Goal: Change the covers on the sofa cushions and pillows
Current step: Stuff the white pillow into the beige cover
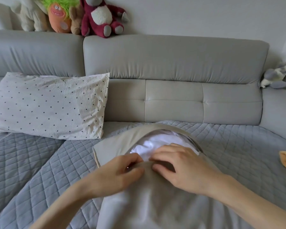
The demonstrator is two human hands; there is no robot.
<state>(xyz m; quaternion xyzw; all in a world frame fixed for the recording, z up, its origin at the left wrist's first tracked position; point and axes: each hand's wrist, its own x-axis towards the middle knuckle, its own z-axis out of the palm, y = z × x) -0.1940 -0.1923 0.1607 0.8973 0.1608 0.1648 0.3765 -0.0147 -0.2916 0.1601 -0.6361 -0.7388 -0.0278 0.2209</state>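
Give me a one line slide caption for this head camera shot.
Both hands, left hand and right hand, work the open edge of a beige cushion cover over its white insert.
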